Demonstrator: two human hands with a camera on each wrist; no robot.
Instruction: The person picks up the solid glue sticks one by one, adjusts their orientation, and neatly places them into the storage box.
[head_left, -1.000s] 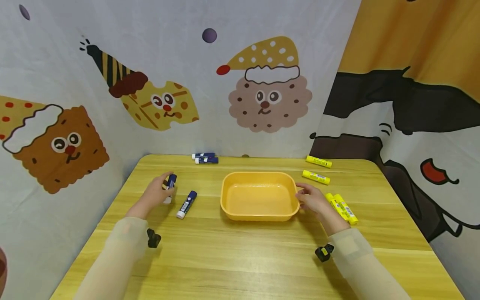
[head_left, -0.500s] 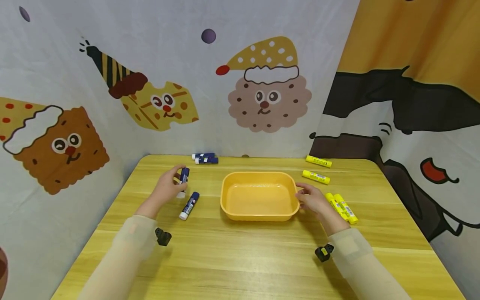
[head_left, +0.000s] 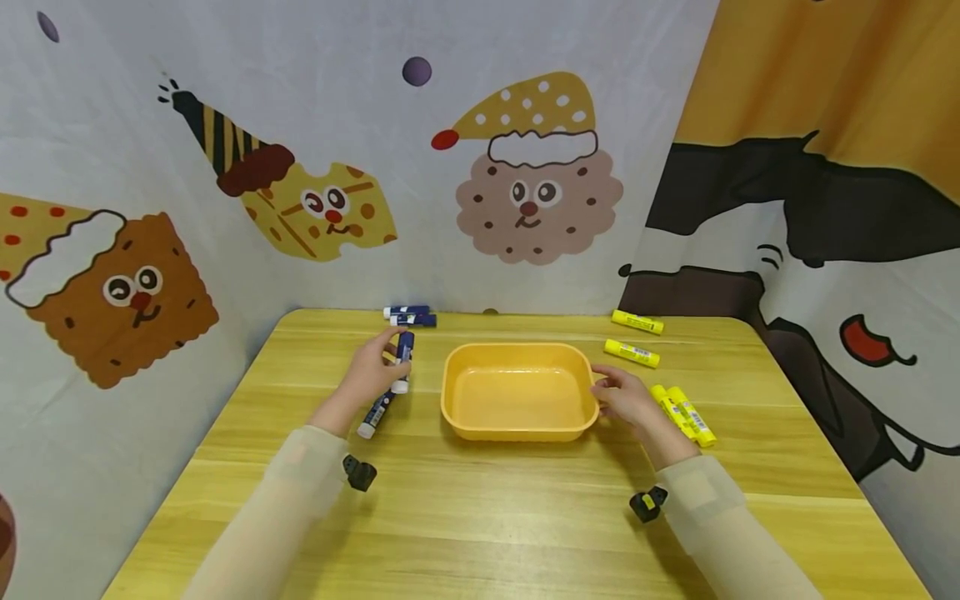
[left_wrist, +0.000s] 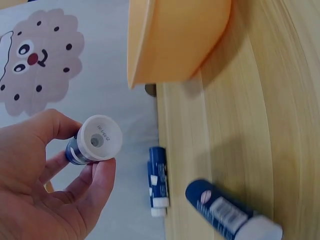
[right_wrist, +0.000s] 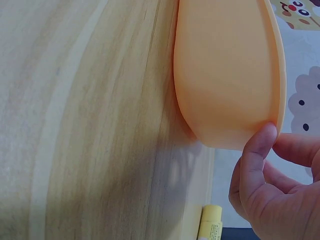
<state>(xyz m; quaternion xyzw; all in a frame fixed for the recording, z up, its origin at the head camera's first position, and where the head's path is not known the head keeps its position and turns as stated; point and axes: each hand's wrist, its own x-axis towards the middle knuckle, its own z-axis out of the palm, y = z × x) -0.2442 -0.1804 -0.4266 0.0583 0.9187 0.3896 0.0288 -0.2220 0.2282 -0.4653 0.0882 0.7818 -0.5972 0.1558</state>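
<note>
My left hand (head_left: 367, 372) pinches a dark blue glue stick (head_left: 403, 360) between thumb and fingers, just left of an orange-yellow plastic basin (head_left: 517, 434). The left wrist view shows the white end of this glue stick (left_wrist: 102, 137) facing the camera, above the tabletop. Below it a second blue glue stick (head_left: 377, 415) lies on the table, partly overlapped by the held one in the head view. At the basin's right end, my right hand (head_left: 628, 400) grips the rim, thumb on the outer wall (right_wrist: 230, 75). The basin holds nothing.
Two more blue glue sticks (head_left: 412, 321) lie at the back edge of the wooden table (head_left: 495, 525). To the right are several yellow glue sticks (head_left: 632, 353), a pair of them (head_left: 692, 417) beside my right wrist. A printed curtain (head_left: 420, 167) hangs behind the table.
My left hand has carried the blue glue stick rightward from the table's left side toward the basin. The blue one lying nearby shifted slightly right. My right hand and the basin have stayed put.
</note>
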